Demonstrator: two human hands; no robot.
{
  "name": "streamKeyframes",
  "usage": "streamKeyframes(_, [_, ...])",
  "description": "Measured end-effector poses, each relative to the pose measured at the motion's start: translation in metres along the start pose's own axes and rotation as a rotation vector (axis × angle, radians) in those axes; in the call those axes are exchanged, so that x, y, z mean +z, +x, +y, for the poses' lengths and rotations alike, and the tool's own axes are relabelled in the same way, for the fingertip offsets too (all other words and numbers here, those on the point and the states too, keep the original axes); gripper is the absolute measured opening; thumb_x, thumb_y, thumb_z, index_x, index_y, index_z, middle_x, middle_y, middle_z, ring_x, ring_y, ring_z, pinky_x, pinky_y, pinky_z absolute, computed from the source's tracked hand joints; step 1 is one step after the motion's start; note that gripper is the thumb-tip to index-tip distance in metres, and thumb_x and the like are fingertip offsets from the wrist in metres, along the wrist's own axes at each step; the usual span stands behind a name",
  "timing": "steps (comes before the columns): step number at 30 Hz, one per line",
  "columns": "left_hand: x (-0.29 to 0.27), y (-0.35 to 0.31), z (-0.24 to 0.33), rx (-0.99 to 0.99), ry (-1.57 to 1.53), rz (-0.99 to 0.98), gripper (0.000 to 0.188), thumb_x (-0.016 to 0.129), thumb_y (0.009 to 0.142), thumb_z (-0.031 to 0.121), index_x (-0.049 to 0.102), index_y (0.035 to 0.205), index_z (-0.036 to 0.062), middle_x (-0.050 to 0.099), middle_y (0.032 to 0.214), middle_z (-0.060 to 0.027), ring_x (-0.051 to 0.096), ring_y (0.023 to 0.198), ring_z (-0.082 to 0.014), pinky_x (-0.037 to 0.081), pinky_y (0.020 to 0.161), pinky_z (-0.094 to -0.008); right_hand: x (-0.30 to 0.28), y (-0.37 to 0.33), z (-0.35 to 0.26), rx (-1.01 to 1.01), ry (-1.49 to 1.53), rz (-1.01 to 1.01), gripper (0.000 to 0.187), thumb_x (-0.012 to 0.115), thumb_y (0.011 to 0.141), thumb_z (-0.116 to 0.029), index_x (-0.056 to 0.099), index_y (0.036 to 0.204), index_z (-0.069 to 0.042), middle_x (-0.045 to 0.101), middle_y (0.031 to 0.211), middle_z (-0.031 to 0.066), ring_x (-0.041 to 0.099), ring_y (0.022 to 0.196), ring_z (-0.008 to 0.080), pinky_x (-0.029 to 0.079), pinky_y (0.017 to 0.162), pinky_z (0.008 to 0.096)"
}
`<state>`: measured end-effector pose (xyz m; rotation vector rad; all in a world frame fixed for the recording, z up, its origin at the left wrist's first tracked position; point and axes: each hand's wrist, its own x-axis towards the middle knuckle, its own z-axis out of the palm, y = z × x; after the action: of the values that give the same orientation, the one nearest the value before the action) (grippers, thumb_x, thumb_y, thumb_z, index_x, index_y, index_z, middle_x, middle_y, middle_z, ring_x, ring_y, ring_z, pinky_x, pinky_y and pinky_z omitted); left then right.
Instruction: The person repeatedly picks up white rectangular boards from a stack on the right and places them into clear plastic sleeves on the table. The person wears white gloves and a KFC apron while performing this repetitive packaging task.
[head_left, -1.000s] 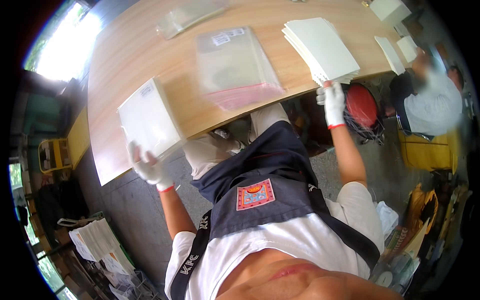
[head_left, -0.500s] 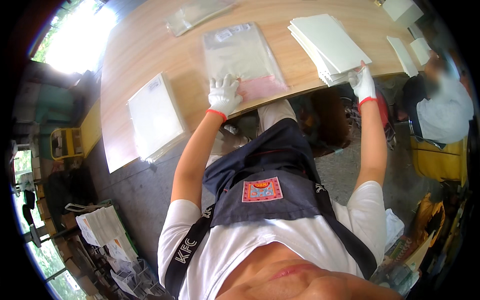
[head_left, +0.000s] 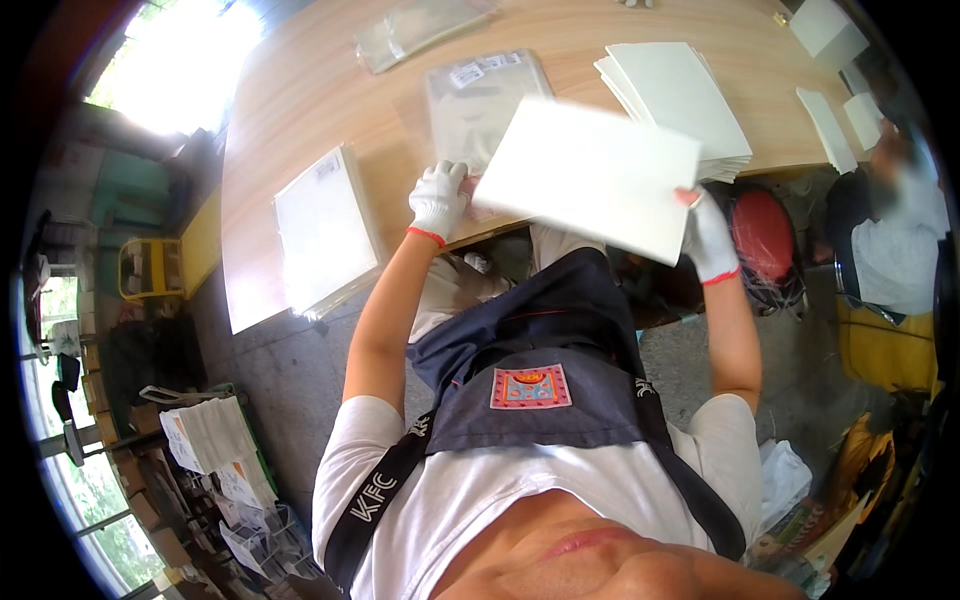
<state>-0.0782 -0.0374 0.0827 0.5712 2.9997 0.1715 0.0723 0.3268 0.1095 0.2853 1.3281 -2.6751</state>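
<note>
My right hand (head_left: 710, 235), in a white glove with a red cuff, grips the right edge of a stiff white sheet (head_left: 590, 175). The sheet is tilted in the air over the table's near edge and covers part of a stack of clear plastic bags (head_left: 475, 115). At the near left corner of those bags is my gloved left hand (head_left: 437, 200), fingers curled in and thumb against the film, apparently pinching the top bag. Behind the held sheet, a pile of similar white sheets (head_left: 680, 95) lies fanned on the table.
On the wooden table (head_left: 300, 115), a stack of bagged white sheets (head_left: 330, 235) lies left, with more clear bags (head_left: 420, 35) at the far side. White card pieces (head_left: 825, 125) lie right. A seated person (head_left: 900, 240) is at the right, near a red round object (head_left: 762, 235).
My right hand has lifted a white sheet off the pile and brought it left over the bags. My left hand has shifted slightly left, its spread fingers now curled at the bag corner.
</note>
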Motion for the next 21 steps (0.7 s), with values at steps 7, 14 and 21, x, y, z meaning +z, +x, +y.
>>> streamKeyframes(7, [0.004, -0.001, -0.004, 0.037, -0.030, 0.048, 0.029, 0.062, 0.070, 0.018, 0.057, 0.099, 0.0160, 0.054, 0.107, -0.0059, 0.052, 0.104, -0.0284, 0.050, 0.075, -0.0417, 0.028, -0.019, 0.063, 0.206, -0.021, 0.038, 0.046, 0.051, 0.085, -0.020, 0.043, 0.122, 0.007, 0.062, 0.099, 0.0126, 0.063, 0.069, 0.0106, 0.050, 0.050, 0.0169])
streamKeyframes(14, [-0.008, -0.009, 0.001, 0.046, 0.023, -0.037, 0.032, 0.062, 0.074, 0.019, 0.055, 0.105, 0.0165, 0.054, 0.109, -0.0059, 0.053, 0.103, -0.0278, 0.051, 0.076, -0.0415, 0.011, -0.024, 0.072, 0.162, 0.017, -0.013, 0.046, 0.049, 0.084, -0.016, 0.041, 0.124, 0.006, 0.061, 0.103, 0.0132, 0.064, 0.076, 0.0129, 0.052, 0.059, 0.0210])
streamKeyframes(21, [0.011, 0.002, -0.019, 0.055, -0.104, 0.057, 0.032, 0.062, 0.070, 0.014, 0.056, 0.102, 0.0160, 0.054, 0.110, -0.0063, 0.053, 0.101, -0.0297, 0.049, 0.078, -0.0413, 0.009, -0.018, 0.078, 0.183, 0.016, -0.040, 0.048, 0.049, 0.084, -0.018, 0.040, 0.125, 0.005, 0.059, 0.107, 0.0146, 0.064, 0.081, 0.0154, 0.053, 0.062, 0.0227])
